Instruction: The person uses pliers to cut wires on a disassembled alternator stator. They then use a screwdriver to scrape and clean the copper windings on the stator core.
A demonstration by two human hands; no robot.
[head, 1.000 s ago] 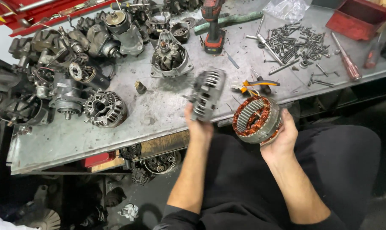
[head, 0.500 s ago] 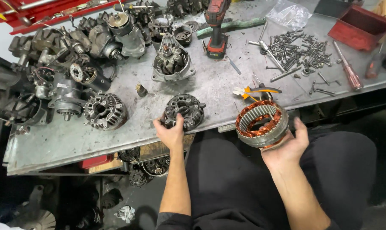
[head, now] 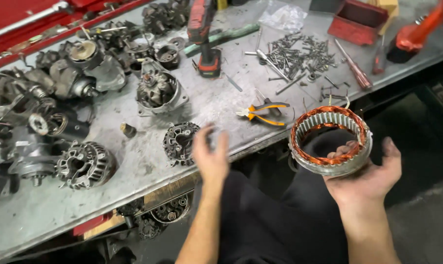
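The grey metal desk (head: 221,105) fills the upper part of the view, scratched and grimy, with a dark floor beneath its front edge and a red tool tray along the far left. Its left half is crowded with dismantled alternator housings (head: 84,164); a red cordless drill (head: 204,36) stands near the middle, a heap of bolts (head: 299,56) lies to the right, and orange-handled pliers (head: 263,112) sit near the front edge. The right hand (head: 370,178) is cupped palm-up below the desk edge, fingers curled around the stator ring (head: 331,139) with copper windings, which rests in it. The left hand (head: 211,156), blurred, is open with fingers spread and holds nothing; the end cover (head: 182,142) lies on the desk just beside it. Half a second ago that hand was gripping the cover; it has now let go.
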